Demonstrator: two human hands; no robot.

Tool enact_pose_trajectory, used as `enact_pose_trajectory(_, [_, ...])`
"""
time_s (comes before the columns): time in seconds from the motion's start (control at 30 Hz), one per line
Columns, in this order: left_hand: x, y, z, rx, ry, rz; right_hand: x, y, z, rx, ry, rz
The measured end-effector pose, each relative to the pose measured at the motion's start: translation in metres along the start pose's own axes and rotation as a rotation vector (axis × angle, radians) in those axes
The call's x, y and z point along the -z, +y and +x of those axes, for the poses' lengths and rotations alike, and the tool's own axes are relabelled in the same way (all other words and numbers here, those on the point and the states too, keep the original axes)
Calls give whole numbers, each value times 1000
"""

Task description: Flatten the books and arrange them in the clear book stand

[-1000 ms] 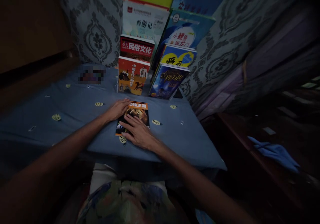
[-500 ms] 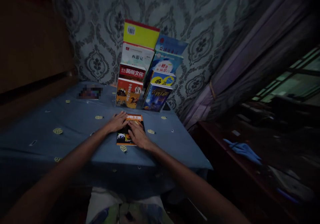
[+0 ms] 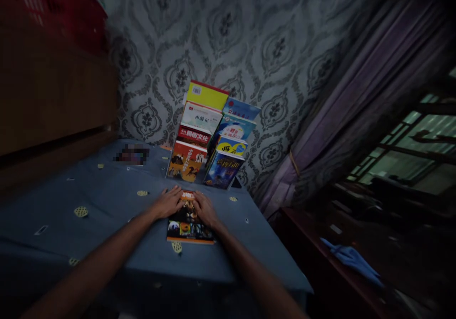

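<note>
A book (image 3: 190,226) with a black and orange cover and animal pictures lies flat on the blue tablecloth (image 3: 117,224). My left hand (image 3: 168,203) rests on its upper left edge, fingers extended. On its upper right part lies my right hand (image 3: 205,211), the fingers stretched out flat. Both hands touch the book without gripping it. Just beyond it stand two columns of tiered books, including a red-orange book (image 3: 188,164) at the front left and a dark blue book (image 3: 224,169) at the front right. Whatever supports them is mostly hidden.
Patterned wallpaper (image 3: 217,29) rises behind the table. A blurred-out item (image 3: 131,154) lies at the back left, beside brown furniture (image 3: 60,91) with a red basket (image 3: 64,10) above. On the right are a tied purple curtain (image 3: 285,176) and a blue cloth (image 3: 352,259).
The view has tilted upward, so the table and books sit lower in it. My right hand has shifted from across the book's middle to its upper right side. My left hand stays at the upper left.
</note>
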State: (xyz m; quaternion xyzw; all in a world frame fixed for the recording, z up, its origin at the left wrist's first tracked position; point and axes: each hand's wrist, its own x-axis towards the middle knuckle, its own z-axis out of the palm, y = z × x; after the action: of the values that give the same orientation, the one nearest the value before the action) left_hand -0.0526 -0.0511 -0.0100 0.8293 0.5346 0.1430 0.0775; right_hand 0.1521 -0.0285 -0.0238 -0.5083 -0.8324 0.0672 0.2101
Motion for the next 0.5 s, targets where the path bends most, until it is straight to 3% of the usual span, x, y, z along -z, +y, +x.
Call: enact_pose_trajectory(0.5, [3,9,1,28,-35,31,9,-7,-6,-42,33,-49])
